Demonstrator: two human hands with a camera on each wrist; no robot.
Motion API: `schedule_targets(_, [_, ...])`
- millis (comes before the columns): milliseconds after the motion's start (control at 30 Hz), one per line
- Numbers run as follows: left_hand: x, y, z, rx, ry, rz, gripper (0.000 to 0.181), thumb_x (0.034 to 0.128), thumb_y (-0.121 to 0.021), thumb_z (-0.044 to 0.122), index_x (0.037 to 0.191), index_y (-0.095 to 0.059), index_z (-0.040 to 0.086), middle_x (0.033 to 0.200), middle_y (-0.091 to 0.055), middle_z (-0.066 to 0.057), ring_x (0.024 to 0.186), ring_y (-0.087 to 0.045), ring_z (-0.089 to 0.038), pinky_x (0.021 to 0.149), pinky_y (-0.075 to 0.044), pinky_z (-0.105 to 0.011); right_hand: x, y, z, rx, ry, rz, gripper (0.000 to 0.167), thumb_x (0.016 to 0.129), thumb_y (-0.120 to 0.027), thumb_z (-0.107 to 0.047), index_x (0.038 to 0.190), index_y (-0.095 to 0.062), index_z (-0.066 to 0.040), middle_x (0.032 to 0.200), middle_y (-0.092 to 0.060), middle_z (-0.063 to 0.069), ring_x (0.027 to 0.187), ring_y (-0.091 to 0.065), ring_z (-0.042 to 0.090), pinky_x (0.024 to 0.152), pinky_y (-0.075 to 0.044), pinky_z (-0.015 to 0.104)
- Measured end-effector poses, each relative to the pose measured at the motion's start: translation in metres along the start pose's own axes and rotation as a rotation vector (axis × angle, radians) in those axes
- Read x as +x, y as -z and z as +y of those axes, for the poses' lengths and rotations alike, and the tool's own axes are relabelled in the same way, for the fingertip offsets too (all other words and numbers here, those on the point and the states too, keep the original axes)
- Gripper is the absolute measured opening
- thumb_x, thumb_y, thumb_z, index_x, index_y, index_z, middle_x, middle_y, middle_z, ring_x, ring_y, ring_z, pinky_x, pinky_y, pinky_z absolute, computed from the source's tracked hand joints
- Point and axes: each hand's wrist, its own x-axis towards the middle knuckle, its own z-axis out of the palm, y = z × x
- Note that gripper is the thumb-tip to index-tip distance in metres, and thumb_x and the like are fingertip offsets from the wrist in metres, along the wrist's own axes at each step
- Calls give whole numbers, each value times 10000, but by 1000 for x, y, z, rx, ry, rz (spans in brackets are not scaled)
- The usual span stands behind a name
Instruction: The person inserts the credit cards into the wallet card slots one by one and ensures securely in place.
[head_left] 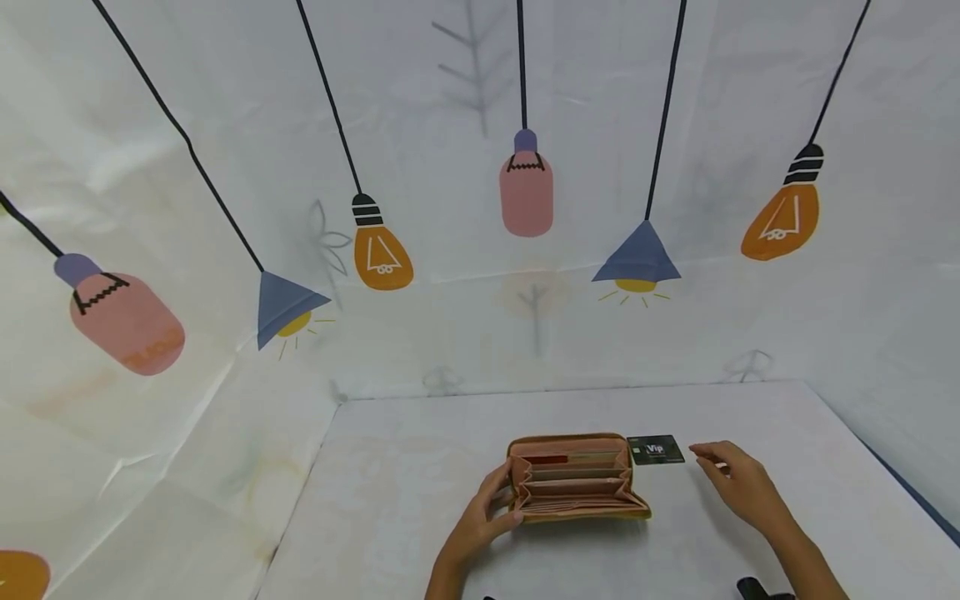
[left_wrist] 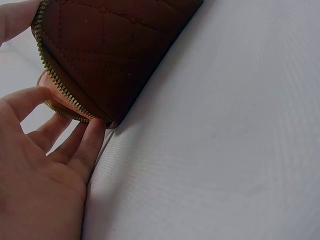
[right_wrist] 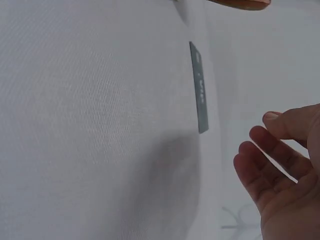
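An unzipped wallet (head_left: 577,473) with pink pleated compartments stands open on the white table, its inside toward the head camera. My left hand (head_left: 478,521) grips its left end, thumb at the lower front corner. The left wrist view shows the wallet's brown quilted outside (left_wrist: 107,55) and brass zipper, with fingers of the left hand (left_wrist: 45,165) against the zipper edge. A dark card marked "Vip" (head_left: 657,449) lies flat by the wallet's upper right corner. Just right of the card (right_wrist: 199,90), my right hand (right_wrist: 285,180) hovers with loosely bent fingers, holding nothing.
A black object (head_left: 757,588), partly cut off, lies at the table's front edge near the right forearm. White sheeting (head_left: 450,333) printed with hanging lamps rises behind the table (head_left: 405,467) and along its left side.
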Motion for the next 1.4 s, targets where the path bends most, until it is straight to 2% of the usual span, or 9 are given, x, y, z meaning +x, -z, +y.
schedule_targets(167, [-1,-1,1,-22,2,1,766,943,-669,143,1591,-260,138,1595,-279,-158,1424,-357,-380,1123,-433,-310,12,-12,5,11,-18,-151,313,901,-678,-14,1211,-654,22,1196,-644,252,1070,-630,436,827,-577,493])
schedule_targets(300, [-1,-1,1,-26,4,-4,764,943,-669,149,1590,-264,137,1593,-284,-163,1421,-360,-390,1115,-438,-295,20,-21,6,-17,63,-170,415,876,-734,-61,1270,-627,14,1328,-573,303,1207,-534,525,947,-481,646])
schedule_targets(400, [0,-1,2,-25,16,-1,767,937,-676,163,1589,-271,155,1600,-281,-147,1428,-357,-380,1113,-435,-283,27,-26,8,-54,105,-183,497,862,-762,-113,1311,-598,19,1405,-504,326,1259,-454,577,987,-410,707])
schedule_targets(533, [0,-1,3,-20,21,1,769,935,-678,173,1589,-273,165,1602,-283,-144,1425,-360,-375,1112,-438,-290,34,-29,11,-67,99,-261,577,861,-766,-180,1359,-557,23,1466,-435,336,1301,-385,607,1020,-367,723])
schedule_targets(767, [1,-1,6,-1,26,6,756,940,-673,180,1587,-283,172,1600,-295,-134,1415,-383,-352,1117,-444,-323,40,-33,16,-60,71,-341,593,864,-762,-206,1353,-554,58,1426,-461,367,1287,-424,591,1026,-378,706])
schedule_targets(967, [-1,-1,6,5,19,11,755,938,-671,188,1585,-285,141,1599,-291,-156,1409,-392,-344,1123,-441,-333,42,-35,18,-88,49,-379,564,854,-768,-176,1325,-569,63,1359,-544,339,1249,-492,558,1020,-412,677])
schedule_targets(1133, [-1,-1,3,11,4,14,747,943,-662,161,1583,-282,107,1594,-288,-186,1404,-397,-347,1124,-440,-337,43,-35,20,-125,64,-388,544,847,-778,-180,1290,-586,72,1311,-586,319,1218,-534,520,1005,-442,649])
schedule_targets(1400, [0,-1,3,5,23,20,727,952,-659,170,1582,-297,150,1598,-297,-154,1409,-403,-334,1116,-445,-310,45,-28,18,-140,46,-412,587,808,-818,-221,1273,-605,68,1200,-624,247,1123,-576,472,933,-487,635])
